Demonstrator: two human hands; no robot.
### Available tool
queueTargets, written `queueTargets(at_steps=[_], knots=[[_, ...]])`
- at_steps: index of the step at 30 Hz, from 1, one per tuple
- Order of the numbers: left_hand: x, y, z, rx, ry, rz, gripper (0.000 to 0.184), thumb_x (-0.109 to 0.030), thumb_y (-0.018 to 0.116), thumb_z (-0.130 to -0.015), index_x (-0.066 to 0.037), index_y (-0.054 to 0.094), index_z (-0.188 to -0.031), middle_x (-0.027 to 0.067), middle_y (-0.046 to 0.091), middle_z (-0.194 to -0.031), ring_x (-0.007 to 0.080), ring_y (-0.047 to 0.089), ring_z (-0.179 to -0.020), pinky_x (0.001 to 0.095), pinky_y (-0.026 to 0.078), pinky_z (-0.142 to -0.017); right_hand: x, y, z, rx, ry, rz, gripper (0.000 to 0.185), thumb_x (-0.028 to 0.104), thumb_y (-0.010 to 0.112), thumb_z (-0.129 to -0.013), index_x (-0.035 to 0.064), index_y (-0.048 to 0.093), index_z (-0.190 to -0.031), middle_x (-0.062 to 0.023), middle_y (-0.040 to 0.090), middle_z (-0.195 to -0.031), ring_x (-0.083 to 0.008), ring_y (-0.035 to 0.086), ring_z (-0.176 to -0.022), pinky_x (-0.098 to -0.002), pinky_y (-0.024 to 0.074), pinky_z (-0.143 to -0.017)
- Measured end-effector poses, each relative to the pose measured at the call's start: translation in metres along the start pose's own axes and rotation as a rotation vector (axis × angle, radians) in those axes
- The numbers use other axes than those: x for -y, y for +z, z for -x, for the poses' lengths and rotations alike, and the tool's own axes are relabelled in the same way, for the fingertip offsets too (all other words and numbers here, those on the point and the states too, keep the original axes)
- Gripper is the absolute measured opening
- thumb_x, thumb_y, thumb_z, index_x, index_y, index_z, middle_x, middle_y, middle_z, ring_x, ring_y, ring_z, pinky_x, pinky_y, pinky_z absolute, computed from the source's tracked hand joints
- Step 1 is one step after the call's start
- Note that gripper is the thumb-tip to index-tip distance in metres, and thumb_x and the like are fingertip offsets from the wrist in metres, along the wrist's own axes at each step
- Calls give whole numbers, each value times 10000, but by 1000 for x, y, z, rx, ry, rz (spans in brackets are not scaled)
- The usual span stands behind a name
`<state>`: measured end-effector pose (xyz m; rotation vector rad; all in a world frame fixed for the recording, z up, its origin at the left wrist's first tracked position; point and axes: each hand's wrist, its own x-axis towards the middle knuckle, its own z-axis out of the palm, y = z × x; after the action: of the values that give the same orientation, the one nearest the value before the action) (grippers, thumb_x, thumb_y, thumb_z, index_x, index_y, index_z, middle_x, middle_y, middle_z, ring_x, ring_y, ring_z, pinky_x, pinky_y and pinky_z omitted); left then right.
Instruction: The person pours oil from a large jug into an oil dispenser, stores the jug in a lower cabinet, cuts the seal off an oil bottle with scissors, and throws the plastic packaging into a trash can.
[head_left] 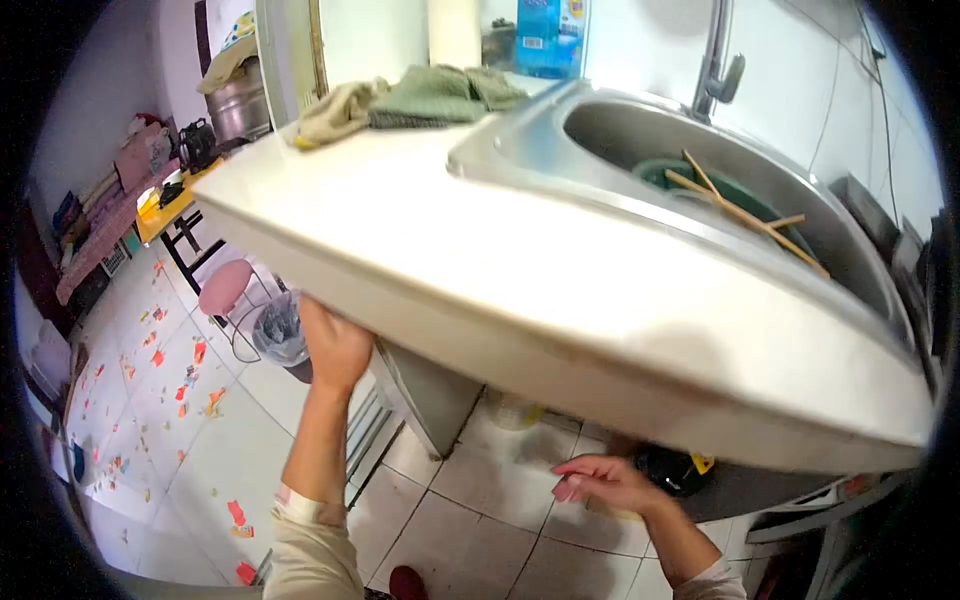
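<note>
My left hand (338,348) is raised by the front edge of the white countertop (400,210), beside an open grey cabinet door (415,405). Its fingers are mostly turned away from view, so I cannot see whether they grip anything. Under the counter, my right hand (612,484) reaches out over the tiled floor with its fingers extended and nothing visible in them. A dark round object with a yellow label (668,470) sits just behind that hand. A pale, yellowish container (514,411) stands in the shadow below the counter.
A steel sink (600,125) holds a green basin (655,172) and wooden sticks (745,215). Folded green cloths (440,95) lie on the counter. Left of me are a lined bin (280,330), a pink stool (226,287) and scattered wrappers (200,352).
</note>
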<state>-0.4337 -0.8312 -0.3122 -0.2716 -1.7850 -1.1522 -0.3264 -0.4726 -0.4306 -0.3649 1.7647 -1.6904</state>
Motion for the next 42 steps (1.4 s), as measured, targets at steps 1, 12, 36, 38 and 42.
queueTargets(at_steps=[1,12,36,38,42], knots=[[4,-1,2,-31,121,-79,275,-59,573,-769,80,560,-1006,164,628,-982,223,565,-895,367,447,-823,2,7,-6,3,63,-4,324,140,531,-974,25,534,-1276,-104,666,-1064,-178,632,-999,-329,509,-872],[4,-33,37,223,-358,-32,348,-164,609,-822,40,574,-1103,169,623,-1053,252,582,-912,360,464,-818,-16,39,117,-27,377,44,354,275,547,-967,52,566,-1241,-73,659,-1067,-150,624,-950,-297,514,-813],[-341,-4,105,2431,-242,168,411,-265,641,-867,6,584,-1170,169,646,-1089,285,615,-1004,375,468,-893,111,448,492,-1753,879,-1091,275,200,569,-914,-35,614,-1049,-154,682,-833,-223,662,-672,-345,559,-542],[-399,34,93,2445,-43,299,374,-259,634,-878,-6,610,-1152,157,663,-1061,266,631,-967,366,485,-867,115,488,496,-1808,871,-1172,282,207,568,-908,-42,616,-1032,-152,676,-793,-224,653,-625,-341,549,-499],[-483,93,76,2324,127,489,398,-230,609,-905,8,565,-1221,196,664,-1075,295,654,-990,361,505,-858,143,519,500,-1897,741,-1423,273,172,566,-909,-52,584,-1064,-153,663,-766,-241,659,-624,-358,549,-489]])
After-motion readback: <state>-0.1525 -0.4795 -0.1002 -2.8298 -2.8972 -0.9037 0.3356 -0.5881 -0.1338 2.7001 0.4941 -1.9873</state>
